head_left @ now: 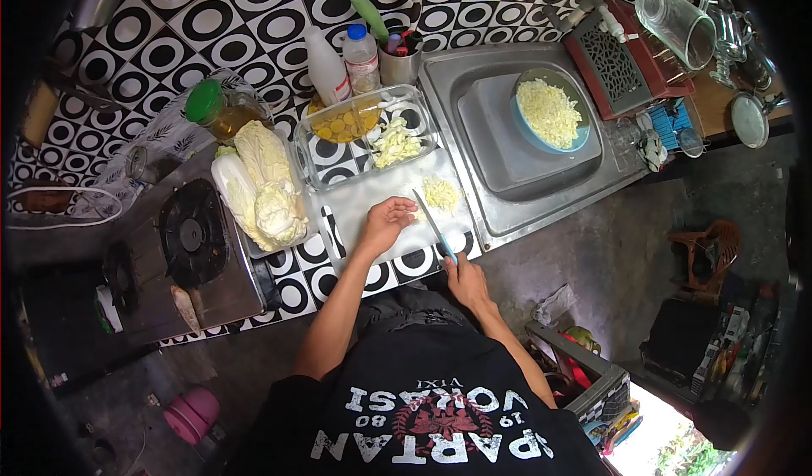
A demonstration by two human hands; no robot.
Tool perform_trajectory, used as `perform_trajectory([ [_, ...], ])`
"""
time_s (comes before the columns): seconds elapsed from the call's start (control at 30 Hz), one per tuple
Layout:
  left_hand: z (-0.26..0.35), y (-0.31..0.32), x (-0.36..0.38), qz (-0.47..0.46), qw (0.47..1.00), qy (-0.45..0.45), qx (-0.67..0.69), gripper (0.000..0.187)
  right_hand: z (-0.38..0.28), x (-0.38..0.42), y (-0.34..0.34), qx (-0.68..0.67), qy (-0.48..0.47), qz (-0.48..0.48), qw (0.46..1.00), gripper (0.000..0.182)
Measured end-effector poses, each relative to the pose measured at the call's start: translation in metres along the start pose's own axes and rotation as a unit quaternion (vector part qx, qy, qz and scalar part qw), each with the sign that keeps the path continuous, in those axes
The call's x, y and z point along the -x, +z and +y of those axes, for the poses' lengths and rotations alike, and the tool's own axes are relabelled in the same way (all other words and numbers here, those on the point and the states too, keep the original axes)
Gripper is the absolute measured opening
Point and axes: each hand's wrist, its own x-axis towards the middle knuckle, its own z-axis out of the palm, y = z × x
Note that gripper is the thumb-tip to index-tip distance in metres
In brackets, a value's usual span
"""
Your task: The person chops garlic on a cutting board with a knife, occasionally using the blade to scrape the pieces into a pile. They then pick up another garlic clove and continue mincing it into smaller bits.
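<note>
My right hand (467,280) is wrapped round the blue handle of a kitchen knife (435,225), its blade slanting up over a white cutting board (372,235). Left of the blade, my left hand (391,220) rests on the board with its fingers curled together; small pale bits show by the fingertips, and what lies under them is mostly hidden. A small heap of chopped cabbage (441,193) sits just right of the blade. Behind the board, a clear glass dish (311,171) contains larger cabbage pieces (395,143).
On the left, napa cabbages (260,180) lie in a tray beside a gas stove (193,235). A bowl of chopped cabbage (548,114) stands in the steel sink (482,167) at right. Bottles (362,63) and a utensil cup (401,63) line the tiled wall.
</note>
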Motion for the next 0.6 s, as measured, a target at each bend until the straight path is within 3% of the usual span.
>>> perform_trajectory([
  [0.03, -0.001, -0.002, 0.001, -0.001, 1.000, 0.000, 0.000, 0.017, 0.001, 0.000, 0.000, 0.003, 0.000, -0.002, 1.000, 0.035],
  [0.1, -0.001, -0.007, 0.004, 0.077, 0.952, -0.017, -0.295, 0.014, 0.001, -0.001, 0.000, 0.007, 0.000, -0.003, 1.000, 0.035],
  [0.33, -0.004, -0.009, 0.006, 0.094, 0.938, -0.013, -0.332, 0.011, -0.011, 0.002, -0.004, -0.008, -0.005, -0.021, 1.000, 0.034],
  [0.4, -0.005, -0.009, 0.008, 0.097, 0.889, 0.047, -0.445, 0.015, -0.012, 0.001, -0.002, -0.003, -0.004, -0.035, 0.999, 0.034],
  [0.5, -0.005, -0.014, 0.010, 0.090, 0.874, 0.065, -0.473, 0.017, -0.011, 0.000, 0.004, 0.031, -0.029, -0.021, 0.999, 0.031],
  [0.6, -0.006, -0.016, 0.012, 0.095, 0.892, 0.039, -0.441, 0.016, -0.017, 0.001, 0.003, 0.015, -0.046, -0.022, 0.999, 0.031],
])
